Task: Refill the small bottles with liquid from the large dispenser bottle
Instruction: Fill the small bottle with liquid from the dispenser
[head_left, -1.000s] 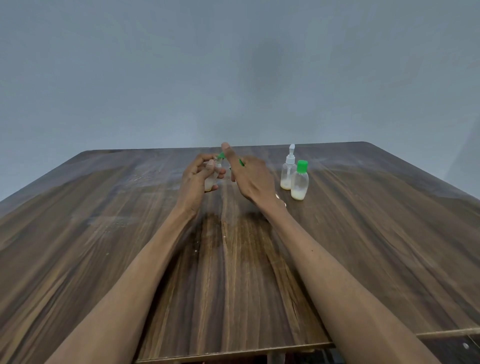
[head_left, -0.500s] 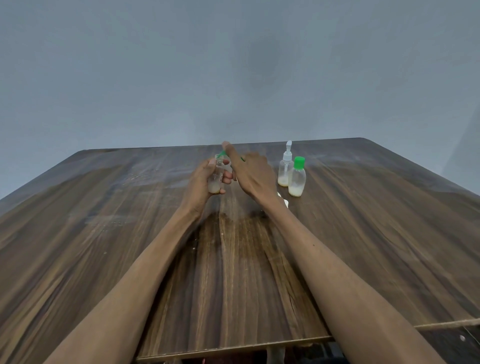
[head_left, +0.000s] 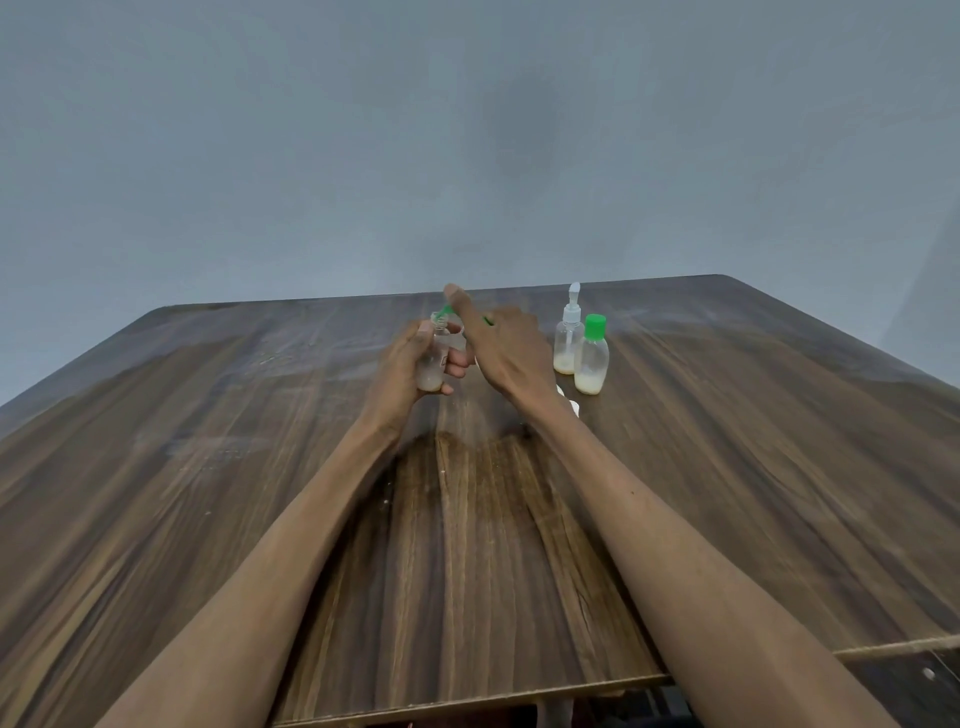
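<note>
We had the small clear bottle (head_left: 434, 358) up off the worktop (head_left: 208, 467) in our left hand (head_left: 402, 371), the fingers curled round its body so that this grip was clamped on it, the neck open and bare at the top and a shallow layer of pale liquid lying in the bottom. We judged it very light and thin-walled, likely to give under a hard squeeze and smooth enough to slip, so the middle of the body, where we held it, seemed the right place, with the neck kept free. Just beside that grip, to its right, our right hand (head_left: 501, 345) was raised with one finger pointing up and something green (head_left: 445, 310) showing at the bottle's mouth; we took it for a cap or a nozzle, but the hand hid most of it, and we could not tell whether this grip was closed on it. Beyond the right hand and further right stood a clear spray-top bottle (head_left: 567, 335) and a green-capped bottle (head_left: 592, 358), upright and touching or nearly so, each holding a little pale liquid; both looked light and easy to tip. Small white bits (head_left: 571, 405) lay on the worktop just under our right wrist.
</note>
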